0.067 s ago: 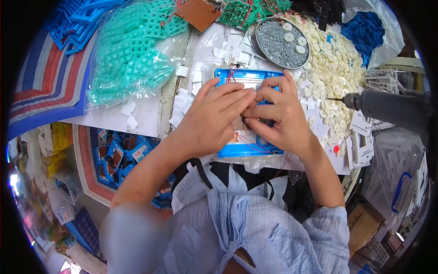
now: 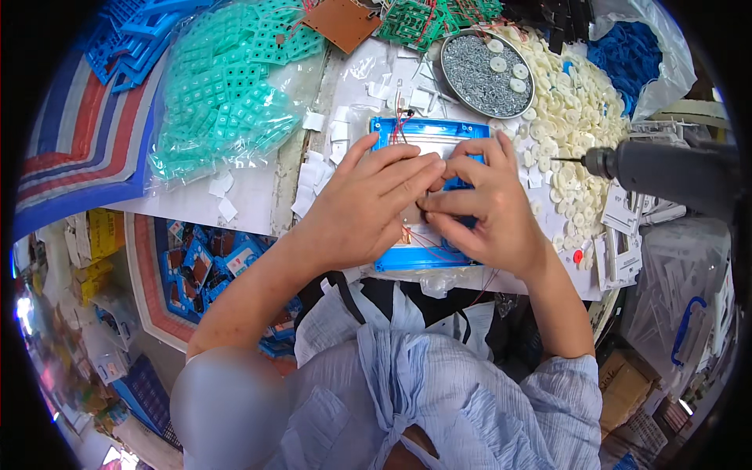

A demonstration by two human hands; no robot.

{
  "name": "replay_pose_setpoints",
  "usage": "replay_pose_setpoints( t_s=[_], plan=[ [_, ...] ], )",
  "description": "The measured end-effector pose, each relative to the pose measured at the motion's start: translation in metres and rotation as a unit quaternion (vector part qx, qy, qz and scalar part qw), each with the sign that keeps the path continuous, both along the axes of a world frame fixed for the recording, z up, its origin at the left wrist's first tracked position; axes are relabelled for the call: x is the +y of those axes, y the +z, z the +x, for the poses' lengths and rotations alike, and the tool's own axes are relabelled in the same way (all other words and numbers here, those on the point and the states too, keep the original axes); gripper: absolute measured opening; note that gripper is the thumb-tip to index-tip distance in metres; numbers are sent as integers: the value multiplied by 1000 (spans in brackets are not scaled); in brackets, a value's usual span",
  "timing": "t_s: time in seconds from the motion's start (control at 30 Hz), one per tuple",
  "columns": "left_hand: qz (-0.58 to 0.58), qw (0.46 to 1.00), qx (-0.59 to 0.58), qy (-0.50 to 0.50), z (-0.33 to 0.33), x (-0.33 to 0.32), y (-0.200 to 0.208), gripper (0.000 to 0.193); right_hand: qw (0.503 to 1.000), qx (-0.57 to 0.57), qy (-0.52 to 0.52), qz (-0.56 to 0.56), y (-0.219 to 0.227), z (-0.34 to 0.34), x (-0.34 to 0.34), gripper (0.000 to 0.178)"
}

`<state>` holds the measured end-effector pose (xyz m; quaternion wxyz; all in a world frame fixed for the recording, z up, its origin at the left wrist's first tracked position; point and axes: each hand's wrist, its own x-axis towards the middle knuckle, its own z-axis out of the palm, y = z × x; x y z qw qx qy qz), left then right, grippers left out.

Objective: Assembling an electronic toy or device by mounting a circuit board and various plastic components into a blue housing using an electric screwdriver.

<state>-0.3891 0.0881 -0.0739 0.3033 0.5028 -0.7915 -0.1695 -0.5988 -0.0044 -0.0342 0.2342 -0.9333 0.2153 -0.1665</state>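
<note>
A blue plastic casing (image 2: 423,258) lies on the table in front of me, with thin red wires (image 2: 406,117) at its far edge and more across its near part. My left hand (image 2: 364,204) rests flat over its middle, fingers stretched toward the right and hiding much of the inside. From the right, my right hand (image 2: 497,211) bends over the casing. Its thumb and fingers are pinched close to my left fingertips, and whatever they hold is hidden. A brown board inside shows only partly between the hands.
A round dish of screws (image 2: 489,90) stands beyond the casing, beside a heap of cream plastic discs (image 2: 576,117). An electric screwdriver (image 2: 658,171) juts in from the right. Bagged green keys (image 2: 227,94) lie at the left; green circuit boards (image 2: 411,22) sit at the back.
My right hand has shifted slightly to the right, its fingers still pinched. The screwdriver's tip sits a little farther left and up. My left hand stays in place.
</note>
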Motion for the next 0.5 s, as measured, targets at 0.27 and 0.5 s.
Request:
replay_pose_setpoints(
  t_s=[0.27, 0.5],
  plan=[
    [-43, 996, -61, -45, 2, -3, 1, 44, 988, -132, -61, -56, 16, 44, -43, 11],
    [-89, 994, -1, -67, 2, 10, -14, 45, 997, -82, 9, 10, -6, 88, -79, 17]
  ],
)
